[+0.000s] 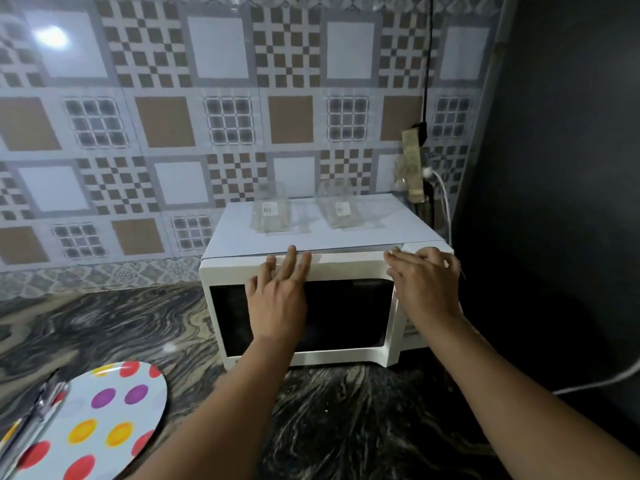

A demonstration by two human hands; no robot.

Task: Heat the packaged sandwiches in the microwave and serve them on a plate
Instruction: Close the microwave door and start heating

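Note:
A white microwave (346, 265) stands on the marbled counter against the tiled wall, its dark-windowed door shut or nearly shut. My left hand (278, 296) lies flat against the upper part of the door, fingers spread and reaching the top edge. My right hand (424, 282) rests over the top right corner, at the control side, fingers apart. A white plate (114, 420) with coloured dots sits at the near left of the counter. No sandwiches are visible; the inside of the microwave is dark.
Two clear plastic containers (272, 211) (341, 207) stand on the microwave's top. A power strip (414, 164) hangs on the wall behind, with a white cable (595, 382) trailing right. Metal tongs (38, 414) lie across the plate's left edge. A dark wall closes the right side.

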